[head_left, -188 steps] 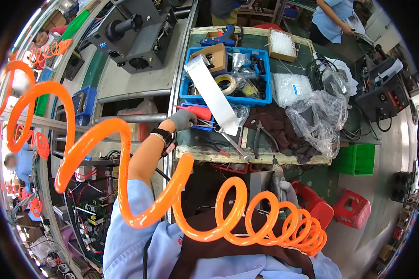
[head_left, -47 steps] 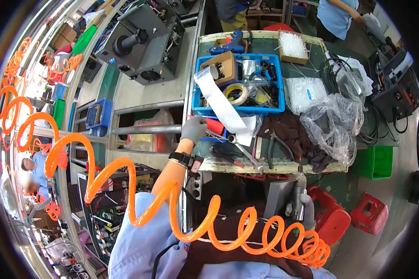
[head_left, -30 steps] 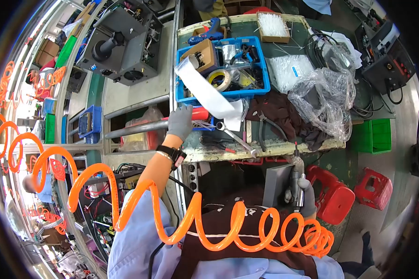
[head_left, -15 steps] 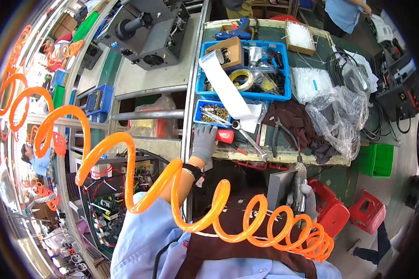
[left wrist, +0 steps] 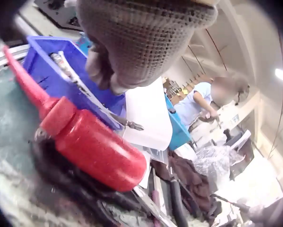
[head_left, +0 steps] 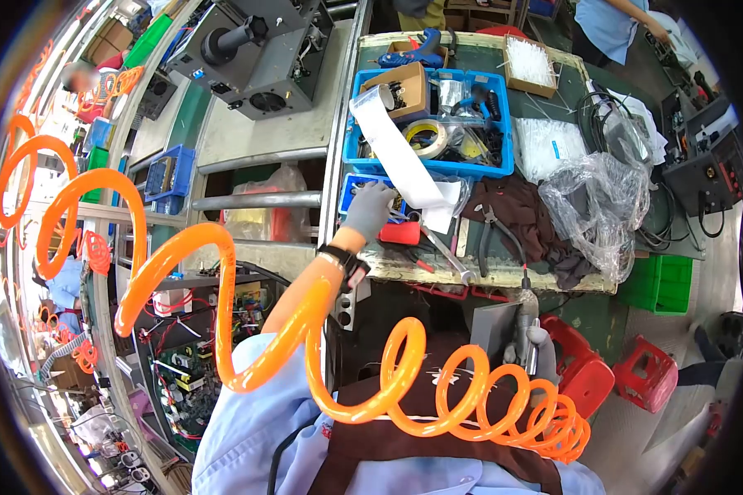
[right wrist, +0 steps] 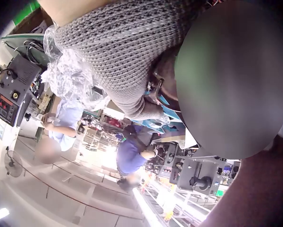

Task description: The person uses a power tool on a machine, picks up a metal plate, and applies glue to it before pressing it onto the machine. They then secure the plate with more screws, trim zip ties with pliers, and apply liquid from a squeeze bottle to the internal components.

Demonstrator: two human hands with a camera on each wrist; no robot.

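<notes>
My gloved left hand is over a small blue bin of screws, fingers bent down toward its contents. In the left wrist view the gloved fingers hang over the blue bin; I cannot tell whether they pinch anything. A red squeeze bottle with a long tapered nozzle lies in front of the bin, free of the hand. My gloved right hand grips a power screwdriver, its bit pointing toward the bench. The right wrist view shows the knit glove, with a blurred dark shape covering its right side.
A combination wrench and pliers lie near the bench's front edge. Behind stands a larger blue bin with tape and parts. A white paper strip hangs over it. An orange coiled hose crosses before my body.
The left hand has shifted the red bottle off the small bin toward the bench's front edge, let it go, and moved back over the bin. The right hand keeps its grip on the screwdriver.
</notes>
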